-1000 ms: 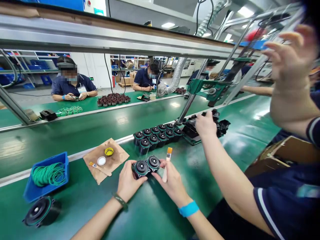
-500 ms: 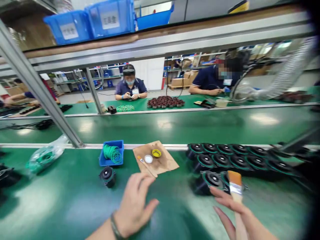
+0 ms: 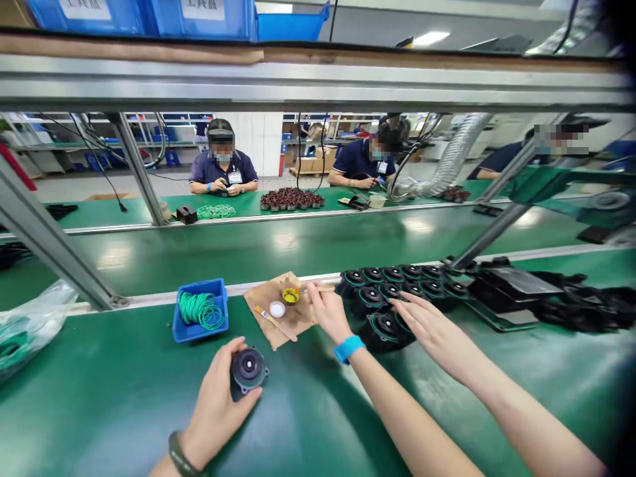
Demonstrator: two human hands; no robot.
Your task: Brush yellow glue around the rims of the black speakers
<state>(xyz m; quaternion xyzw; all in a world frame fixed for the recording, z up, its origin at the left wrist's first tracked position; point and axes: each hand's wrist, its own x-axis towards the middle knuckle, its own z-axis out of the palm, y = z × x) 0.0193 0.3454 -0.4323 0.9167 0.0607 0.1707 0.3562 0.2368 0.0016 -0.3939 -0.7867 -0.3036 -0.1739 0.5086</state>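
The left hand (image 3: 216, 404) wraps its grip around a black round part (image 3: 248, 369) on the near green surface (image 3: 99, 397). The right hand (image 3: 328, 311) pinches a brush (image 3: 318, 288), dipping it into the small yellow cup (image 3: 289, 295). A blue box (image 3: 199, 329) on the left holds green rings (image 3: 200, 309).

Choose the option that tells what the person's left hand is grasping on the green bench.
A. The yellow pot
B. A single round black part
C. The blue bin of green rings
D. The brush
B: the left hand curls around a lone round black part, near the blue bin, while the right hand holds the brush to the yellow pot.
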